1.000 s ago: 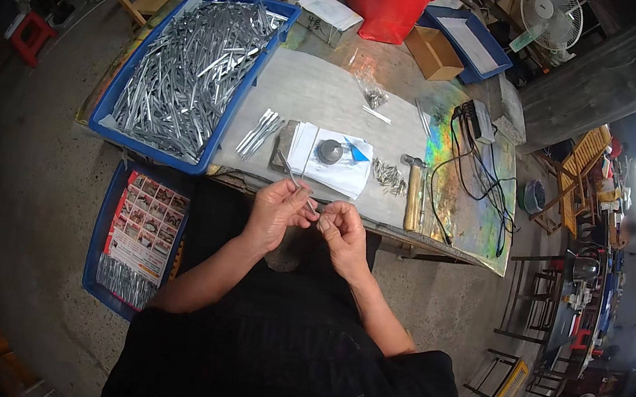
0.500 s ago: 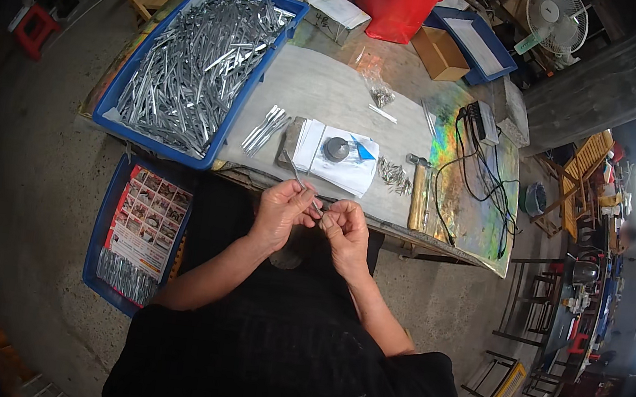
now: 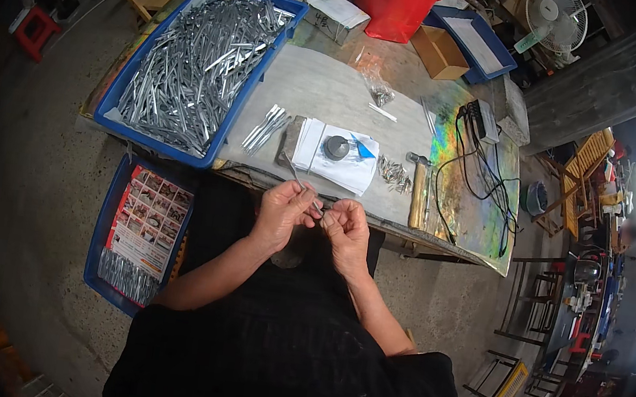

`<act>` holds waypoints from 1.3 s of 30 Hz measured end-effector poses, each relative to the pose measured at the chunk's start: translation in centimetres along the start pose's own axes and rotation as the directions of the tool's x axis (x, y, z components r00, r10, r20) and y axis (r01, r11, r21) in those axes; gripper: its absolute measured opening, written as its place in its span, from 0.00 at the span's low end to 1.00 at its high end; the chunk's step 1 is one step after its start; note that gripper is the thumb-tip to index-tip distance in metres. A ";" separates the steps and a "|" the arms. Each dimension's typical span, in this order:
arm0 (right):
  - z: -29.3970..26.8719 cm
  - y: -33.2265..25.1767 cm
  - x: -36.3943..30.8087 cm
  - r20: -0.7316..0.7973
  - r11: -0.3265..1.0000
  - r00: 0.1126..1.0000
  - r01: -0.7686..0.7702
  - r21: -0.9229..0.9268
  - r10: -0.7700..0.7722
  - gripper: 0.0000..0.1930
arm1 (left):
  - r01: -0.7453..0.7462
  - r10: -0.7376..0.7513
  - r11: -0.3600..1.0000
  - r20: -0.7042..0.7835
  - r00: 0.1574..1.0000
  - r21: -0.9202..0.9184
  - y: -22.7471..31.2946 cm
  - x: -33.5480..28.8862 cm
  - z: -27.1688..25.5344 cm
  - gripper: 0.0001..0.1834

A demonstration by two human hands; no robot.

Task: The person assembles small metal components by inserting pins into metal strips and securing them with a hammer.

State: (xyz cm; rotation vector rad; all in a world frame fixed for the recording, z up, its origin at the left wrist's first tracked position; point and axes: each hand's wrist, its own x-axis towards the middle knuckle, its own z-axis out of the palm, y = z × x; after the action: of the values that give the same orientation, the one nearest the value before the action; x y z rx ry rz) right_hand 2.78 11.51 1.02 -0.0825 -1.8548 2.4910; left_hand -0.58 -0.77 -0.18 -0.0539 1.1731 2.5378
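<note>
My left hand (image 3: 281, 214) is closed in a pinch round a slim silvery metal strip (image 3: 294, 172), whose upper end slants up and left toward the table edge. Touching the strip's lower end are the pinched fingers of my right hand (image 3: 348, 234); what sits between them is too small to make out. Just beyond my hands, a stack of white papers (image 3: 345, 174) carries a round dark metal piece (image 3: 335, 148) and a blue triangular piece (image 3: 365, 153). Several slim metal strips (image 3: 267, 130) lie left of the stack, and small metal pins (image 3: 395, 175) lie in a pile to its right.
A big blue tray (image 3: 218, 135) heaped with metal strips stands at the left. Below it, another blue tray (image 3: 95, 251) holds a printed sheet and more strips. A hammer (image 3: 418, 195), black cables (image 3: 462, 184) and a red bag (image 3: 393, 5) are on the table.
My hands keep nearly the same place and grip, with only a slight shift of the fingers at the strip's lower end. Nothing on the table has moved.
</note>
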 end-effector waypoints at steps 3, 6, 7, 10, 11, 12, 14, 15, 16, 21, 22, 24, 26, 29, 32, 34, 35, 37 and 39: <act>-0.2 0.2 0.0 0.025 1.000 1.000 -0.008 0.009 0.008 0.09 | 0.001 -0.001 1.000 0.002 1.000 0.001 -0.1 -0.1 0.0 0.06; -0.1 0.3 -0.1 0.008 1.000 1.000 -0.006 0.018 0.006 0.09 | -0.027 0.028 0.999 -0.008 1.000 0.044 -0.2 -0.2 0.2 0.06; 0.0 0.3 -0.1 -0.006 1.000 1.000 -0.001 0.031 0.001 0.09 | -0.027 0.028 0.999 -0.009 1.000 0.044 -0.4 -0.1 0.2 0.06; 0.0 0.6 0.1 -0.025 0.996 1.000 -0.005 0.085 0.007 0.10 | -0.118 0.120 0.985 -0.008 0.993 0.127 -0.8 0.1 0.1 0.05; -0.1 0.7 0.3 -0.031 0.992 0.999 -0.014 0.125 0.018 0.11 | -0.134 0.138 0.981 -0.019 0.990 0.142 -0.8 0.2 0.2 0.05; -0.2 0.8 0.4 -0.031 0.992 0.999 -0.014 0.125 0.018 0.11 | -0.150 0.157 0.976 -0.029 0.987 0.157 -0.8 0.2 0.3 0.05; -0.2 0.9 0.6 -0.063 0.995 0.997 -0.049 0.084 0.054 0.14 | -0.149 0.159 0.976 -0.048 0.986 0.158 -0.7 0.3 0.3 0.05; -0.2 1.0 0.7 -0.063 0.995 0.997 -0.047 0.085 0.053 0.14 | -0.149 0.161 0.976 -0.066 0.985 0.160 -0.6 0.4 0.4 0.05; -0.3 1.0 0.8 -0.066 0.996 0.997 -0.034 0.080 0.039 0.14 | -0.150 0.162 0.976 -0.064 0.985 0.161 -0.6 0.4 0.4 0.05; -0.1 0.8 0.9 -0.066 1.000 0.998 0.002 0.005 -0.002 0.16 | -0.138 0.150 0.978 -0.066 0.987 0.158 -0.3 0.8 0.3 0.04; -0.1 0.6 1.0 -0.058 1.000 0.998 -0.017 0.026 0.018 0.16 | -0.139 0.151 0.977 -0.060 0.987 0.161 -0.2 1.0 0.4 0.04; -0.4 0.5 1.0 -0.052 0.999 0.998 -0.032 0.041 0.034 0.15 | -0.127 0.138 0.982 -0.075 0.988 0.137 0.2 1.6 0.6 0.04; -0.9 0.2 0.9 -0.052 0.999 0.998 -0.027 0.030 0.029 0.14 | -0.138 0.155 0.971 -0.071 0.985 0.194 0.8 2.6 0.7 0.05; -1.6 0.0 0.7 -0.064 1.000 0.998 -0.021 -0.014 0.020 0.12 | -0.195 0.215 0.946 -0.049 0.975 0.259 1.5 4.7 1.1 0.04; -2.3 0.4 0.4 -0.082 0.999 0.997 -0.011 -0.053 0.007 0.11 | -0.347 0.344 0.861 0.078 0.936 0.372 1.6 7.1 1.0 0.04; -2.8 0.5 0.1 -0.095 0.998 0.995 -0.006 -0.061 0.000 0.10 | -0.359 0.353 0.839 0.093 0.931 0.409 1.8 8.1 1.6 0.04; -3.1 0.4 -0.1 -0.106 0.996 0.994 -0.010 -0.083 0.001 0.10 | -0.371 0.365 0.815 0.103 0.925 0.444 1.8 8.5 1.9 0.05; -3.5 0.5 -0.3 -0.118 0.995 0.993 -0.015 -0.101 0.003 0.10 | -0.397 0.394 0.784 0.113 0.912 0.477 1.8 9.0 2.2 0.05; -3.9 0.7 -0.5 -0.134 0.994 0.990 0.024 -0.103 -0.038 0.10 | -0.422 0.420 0.749 0.127 0.899 0.510 1.5 9.5 2.1 0.05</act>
State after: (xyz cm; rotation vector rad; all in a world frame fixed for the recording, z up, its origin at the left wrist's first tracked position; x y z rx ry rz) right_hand 3.49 15.01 -0.78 -0.2184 -1.9103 2.3070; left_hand -9.78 2.68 0.67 0.3992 2.0388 2.4480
